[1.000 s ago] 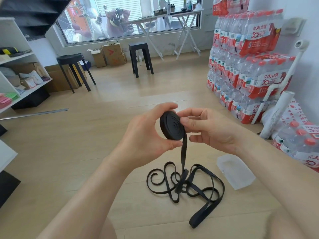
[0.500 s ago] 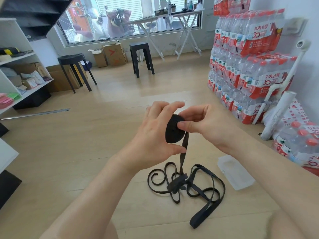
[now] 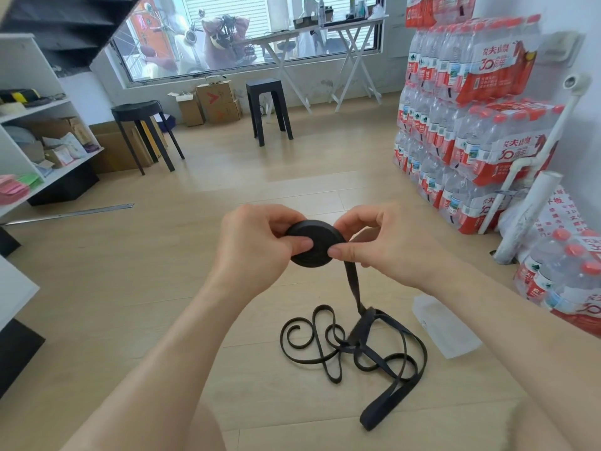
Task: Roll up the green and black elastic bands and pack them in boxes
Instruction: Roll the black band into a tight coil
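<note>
- Black band (image 3: 353,281), where is it?
- Rolled part is a flat coil (image 3: 313,247), up in mid-air in front of me, between both grips. Left grip (image 3: 257,245) pinches it, with the thumb on the near face and the fingers curled over the far rim. Right grip (image 3: 380,245) pinches the right edge, thumb tip on the face where the strap leaves the coil.
- Rest of it?
- Strap hangs down from under my right thumb to the wood floor (image 3: 162,288). It ends in a tangle (image 3: 359,330) of loops below the coil and slightly right.
- Box?
- Clear plastic box (image 3: 445,330) lies on the floor just right of the tangle. Can't tell if the outer loop touches it.
- Room to move?
- Open floor ahead and left. Right side is tight, with stacked bottle packs (image 3: 481,131) and a white pipe (image 3: 533,206) leaning by the wall. Shelf unit (image 3: 32,109) is at the far left edge. Two black stools (image 3: 263,84) stand well ahead, near the window.
</note>
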`<move>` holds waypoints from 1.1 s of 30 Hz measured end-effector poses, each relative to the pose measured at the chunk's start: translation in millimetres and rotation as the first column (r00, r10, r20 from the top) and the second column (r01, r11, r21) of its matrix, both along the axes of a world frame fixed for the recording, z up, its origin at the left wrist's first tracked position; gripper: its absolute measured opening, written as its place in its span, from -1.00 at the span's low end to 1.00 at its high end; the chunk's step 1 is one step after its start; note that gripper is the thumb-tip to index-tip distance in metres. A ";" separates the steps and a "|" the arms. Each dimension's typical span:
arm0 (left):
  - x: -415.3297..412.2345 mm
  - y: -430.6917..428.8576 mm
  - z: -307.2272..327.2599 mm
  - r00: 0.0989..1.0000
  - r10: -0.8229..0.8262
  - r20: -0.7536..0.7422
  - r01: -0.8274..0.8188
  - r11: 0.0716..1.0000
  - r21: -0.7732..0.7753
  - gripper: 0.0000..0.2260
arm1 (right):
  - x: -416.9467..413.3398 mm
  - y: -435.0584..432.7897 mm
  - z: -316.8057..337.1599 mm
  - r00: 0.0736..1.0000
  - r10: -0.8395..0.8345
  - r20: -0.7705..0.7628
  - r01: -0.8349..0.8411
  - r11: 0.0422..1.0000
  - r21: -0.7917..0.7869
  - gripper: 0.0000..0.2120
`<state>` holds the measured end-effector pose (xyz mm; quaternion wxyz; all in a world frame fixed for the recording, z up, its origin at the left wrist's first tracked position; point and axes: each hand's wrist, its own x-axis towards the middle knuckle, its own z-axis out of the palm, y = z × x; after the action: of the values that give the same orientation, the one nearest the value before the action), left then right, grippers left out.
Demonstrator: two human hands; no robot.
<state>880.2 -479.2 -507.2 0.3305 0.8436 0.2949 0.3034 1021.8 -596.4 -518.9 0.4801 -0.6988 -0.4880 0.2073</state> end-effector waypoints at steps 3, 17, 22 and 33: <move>0.3 1.9 -1.0 0.997 0.034 0.072 -0.027 0.995 -0.095 -0.70 | -1.7 3.3 -2.7 0.999 -0.035 -0.018 0.036 0.998 0.048 -0.86; 8.9 1.0 -12.7 0.963 0.087 0.255 0.043 0.885 -0.463 -0.81 | -4.1 6.3 -8.3 0.978 -0.116 -0.172 0.145 0.974 0.171 -0.79; 7.3 -0.3 -15.5 0.983 -0.075 0.168 0.144 0.880 -0.453 -0.74 | 0.6 5.4 -8.4 0.985 -0.089 -0.148 0.107 0.987 0.116 -0.85; 7.3 -5.9 -13.3 0.938 -0.323 -0.127 0.314 0.946 -0.081 -0.37 | 26.2 -1.3 -10.6 0.866 0.055 -0.496 -0.064 0.998 -0.001 -0.72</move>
<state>887.5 -485.1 -520.5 0.3788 0.8891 0.1854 0.1778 1048.0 -597.7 -529.5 0.5763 -0.6111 -0.3679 0.3988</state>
